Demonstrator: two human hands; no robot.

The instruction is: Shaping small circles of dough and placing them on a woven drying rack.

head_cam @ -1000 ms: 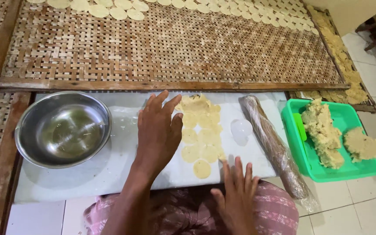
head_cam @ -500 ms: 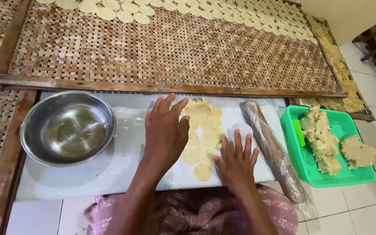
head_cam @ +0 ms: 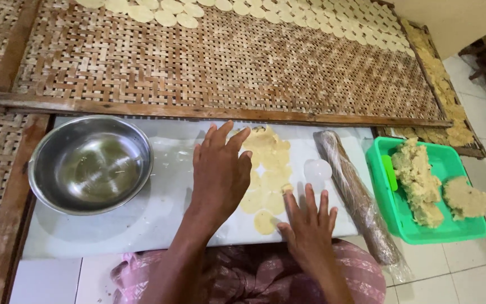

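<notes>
A thin sheet of pale yellow dough (head_cam: 268, 169), cut into several rounds, lies on a white board (head_cam: 142, 219) in front of me. My left hand (head_cam: 220, 171) rests flat on the board at the dough's left edge, fingers spread. My right hand (head_cam: 309, 219) lies flat at the dough's lower right corner, fingertips touching the rounds. Neither hand holds anything. A plastic-wrapped rolling pin (head_cam: 355, 194) lies to the right of the dough, with a small clear round cutter (head_cam: 317, 169) beside it.
An empty steel bowl (head_cam: 90, 163) sits on the board's left. A green tray (head_cam: 468, 231) with lumps of dough stands on the tiled floor at right. Beyond the board, a woven bamboo rack (head_cam: 226, 67) carries rows of dough rounds (head_cam: 164, 14) along its far edge.
My right hand has moved up from my lap onto the board to the dough's lower right. My left hand has stayed flat by the dough, shifting slightly.
</notes>
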